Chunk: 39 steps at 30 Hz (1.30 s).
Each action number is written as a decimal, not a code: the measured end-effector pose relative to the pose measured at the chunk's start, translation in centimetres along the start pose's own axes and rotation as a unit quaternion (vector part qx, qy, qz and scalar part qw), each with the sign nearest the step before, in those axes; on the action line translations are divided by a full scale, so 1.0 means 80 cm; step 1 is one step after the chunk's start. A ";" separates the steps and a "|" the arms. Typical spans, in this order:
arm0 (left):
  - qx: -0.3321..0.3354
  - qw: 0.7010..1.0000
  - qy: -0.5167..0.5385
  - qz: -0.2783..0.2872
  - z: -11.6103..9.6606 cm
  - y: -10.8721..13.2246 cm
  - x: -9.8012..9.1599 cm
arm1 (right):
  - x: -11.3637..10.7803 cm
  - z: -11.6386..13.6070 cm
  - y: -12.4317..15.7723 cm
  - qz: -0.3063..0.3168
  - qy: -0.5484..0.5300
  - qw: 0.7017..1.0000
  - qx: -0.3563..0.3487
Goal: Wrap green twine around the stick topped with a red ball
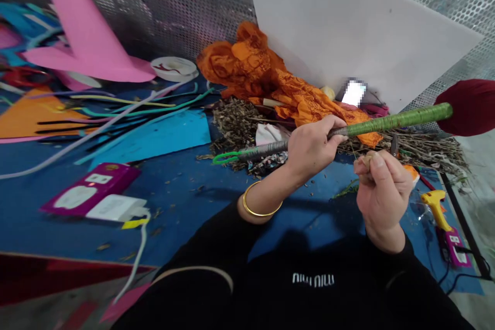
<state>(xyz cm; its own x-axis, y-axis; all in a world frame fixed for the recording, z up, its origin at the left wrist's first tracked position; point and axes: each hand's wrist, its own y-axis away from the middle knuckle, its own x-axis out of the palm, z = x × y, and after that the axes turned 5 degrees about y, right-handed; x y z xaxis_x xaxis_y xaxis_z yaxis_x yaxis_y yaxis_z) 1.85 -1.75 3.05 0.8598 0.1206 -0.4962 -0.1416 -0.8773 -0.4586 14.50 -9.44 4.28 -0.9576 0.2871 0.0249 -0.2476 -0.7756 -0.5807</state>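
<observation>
We had our left grip (312, 145) closed round the wrapped rod (404, 118), thumb and fingers at the inner end of its green stretch. The rod slanted above the surface (185, 201), with a green loop (226, 158) at its left end and a dark red bulb (469, 107) at its right. Our right grip (382, 193) was drawn into a pinch on the rod's near side, apart from it; we could not tell whether anything sat in it. Good handling, we judged, asked for a firm hold that did not rub the turns loose, and for any pull to be even and square to the rod. The bulb's weight might have tipped its end, so balance mattered. Twigs (433, 152) beneath the rod and orange cloth (286, 87) beyond it could have snagged.
</observation>
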 end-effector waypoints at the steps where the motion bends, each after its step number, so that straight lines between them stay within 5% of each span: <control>1: -0.001 1.000 -0.001 0.003 0.000 0.000 0.001 | 0.000 0.000 0.001 0.004 0.014 1.000 -0.006; 7: -0.017 0.997 -0.069 0.005 0.004 -0.004 0.001 | -0.014 -0.002 -0.014 0.083 0.085 0.989 -0.089; 13: -0.027 0.995 -0.097 0.014 0.012 -0.010 -0.002 | -0.032 -0.003 -0.031 0.055 0.278 0.933 -0.222; 27: 0.016 0.991 -0.109 0.071 0.004 -0.003 -0.001 | -0.033 -0.042 -0.052 0.082 0.166 0.960 -0.209; 39: 0.073 0.981 -0.166 0.062 0.004 0.005 0.010 | -0.029 -0.070 -0.070 0.090 0.216 0.956 -0.177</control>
<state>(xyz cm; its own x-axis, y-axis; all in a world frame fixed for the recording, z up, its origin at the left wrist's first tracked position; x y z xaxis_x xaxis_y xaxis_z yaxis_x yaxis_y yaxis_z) 2.33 -1.82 2.20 0.6274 0.1830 -0.7569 -0.3253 -0.8216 -0.4682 18.95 -2.61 2.95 -0.8108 0.4313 -0.3957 0.0539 -0.6181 -0.7842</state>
